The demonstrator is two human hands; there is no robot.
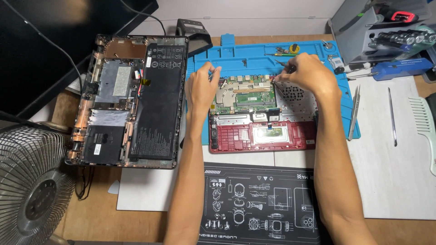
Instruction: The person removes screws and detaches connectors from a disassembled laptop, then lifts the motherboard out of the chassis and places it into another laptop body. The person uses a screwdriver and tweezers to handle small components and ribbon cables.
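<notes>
On the blue work mat [254, 56] lies 1 opened red laptop chassis [263, 136], its cover already off and its green circuit board [247, 95] exposed in the far half. Both hands work along the board's far edge. The left hand [202, 88] pinches its fingertips narrowly together over the far left corner of the board, just above the metal heat sink [223, 97]; whether anything small sits between them I cannot tell. The right hand [309, 72] is closed around 1 thin tool [282, 64], its tip pointing down toward the far right corner of the board.

The strip-down looks well under way: the board itself remains seated, as do the trackpad and the speaker in the near red part.

To the left, well apart from the hands, 1 second laptop base [129, 95] lies open with 1 long black battery [156, 90] in it. On the right, 1 pair of tweezers [354, 111] rests at the mat's edge and 1 slim metal pick [392, 115] lies on the white sheet. 1 black diagram mat [259, 204] sits near, and 1 fan [32, 190] stands at the near left.
</notes>
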